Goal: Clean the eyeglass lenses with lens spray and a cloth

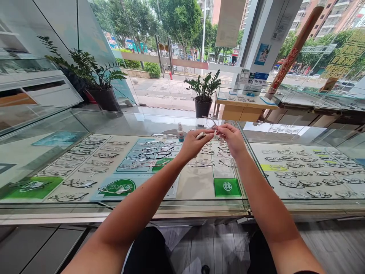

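My right hand (232,140) pinches a pair of thin-rimmed eyeglasses (211,122) between thumb and fingers, holding them up over the glass worktop (196,186). My left hand (194,144) meets it there, closed around a pale cylindrical piece (201,135) too small to identify, its fingertips at the frame; whether they grip the frame too, I cannot tell.

Taking the eyeglasses as my clock's centre, a small spray bottle (180,133) stands upright at nine o'clock, near my left hand. Between five and six, a green card (227,187) with a white logo lies under the glass. Rows of spectacle frames (155,153) spread under the glass toward eight o'clock, and more fill the display case (302,173) between three and four.

Farther off, one potted plant (202,106) stands near twelve, a larger potted plant (104,99) at ten. Trees (179,19) show through the windows beyond.
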A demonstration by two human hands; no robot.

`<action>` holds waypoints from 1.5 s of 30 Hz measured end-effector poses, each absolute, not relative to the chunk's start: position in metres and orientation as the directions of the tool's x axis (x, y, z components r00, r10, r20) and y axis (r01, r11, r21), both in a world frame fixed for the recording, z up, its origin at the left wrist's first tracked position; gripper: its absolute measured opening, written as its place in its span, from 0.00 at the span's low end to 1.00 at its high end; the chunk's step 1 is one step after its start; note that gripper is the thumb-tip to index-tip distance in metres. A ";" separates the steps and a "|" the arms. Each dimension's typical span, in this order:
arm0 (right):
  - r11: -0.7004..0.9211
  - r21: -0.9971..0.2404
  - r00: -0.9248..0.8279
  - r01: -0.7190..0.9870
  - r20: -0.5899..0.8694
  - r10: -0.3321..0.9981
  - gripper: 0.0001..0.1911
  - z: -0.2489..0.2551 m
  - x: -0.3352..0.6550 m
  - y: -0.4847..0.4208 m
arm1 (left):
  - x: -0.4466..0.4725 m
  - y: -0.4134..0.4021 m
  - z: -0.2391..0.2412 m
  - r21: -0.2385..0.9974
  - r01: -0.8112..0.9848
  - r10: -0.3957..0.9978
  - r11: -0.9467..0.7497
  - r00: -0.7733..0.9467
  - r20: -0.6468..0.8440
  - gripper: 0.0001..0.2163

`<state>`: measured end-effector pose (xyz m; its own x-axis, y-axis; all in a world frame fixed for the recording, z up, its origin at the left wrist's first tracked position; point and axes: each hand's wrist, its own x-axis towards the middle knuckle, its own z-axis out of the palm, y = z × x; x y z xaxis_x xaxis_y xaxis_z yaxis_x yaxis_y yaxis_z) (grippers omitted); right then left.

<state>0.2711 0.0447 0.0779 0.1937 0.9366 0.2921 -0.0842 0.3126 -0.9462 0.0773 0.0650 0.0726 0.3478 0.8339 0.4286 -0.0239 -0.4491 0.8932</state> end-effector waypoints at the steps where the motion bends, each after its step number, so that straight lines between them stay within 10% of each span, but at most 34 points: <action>1: 0.315 -0.945 0.204 -0.090 0.292 0.935 0.12 0.077 0.270 0.045 | 0.078 0.065 0.073 0.895 -0.025 0.839 -0.445 0.339 0.427 0.19; 13: 0.417 -0.908 0.200 -0.039 0.402 0.894 0.15 0.067 0.254 0.045 | 0.080 0.067 0.070 0.922 -0.112 0.888 -0.371 0.249 0.387 0.21; 26: 0.634 -0.676 0.115 0.374 0.713 0.692 0.10 0.062 0.235 0.028 | 0.077 0.077 0.071 0.932 -0.072 0.922 -0.356 0.136 0.363 0.25; 32: 0.612 -0.696 0.265 0.376 0.714 0.648 0.10 0.070 0.259 0.035 | 0.046 0.088 0.092 0.706 0.297 0.766 -0.643 0.248 0.593 0.15; 37: 0.508 -0.793 0.506 0.338 0.608 0.612 0.25 0.070 0.281 0.051 | 0.028 0.099 0.094 0.430 0.518 0.670 -0.739 0.627 0.397 0.07; 45: 0.439 -0.841 0.497 0.316 0.541 0.679 0.34 0.070 0.275 0.049 | 0.038 0.096 0.079 0.317 0.602 0.667 -0.733 0.727 0.162 0.05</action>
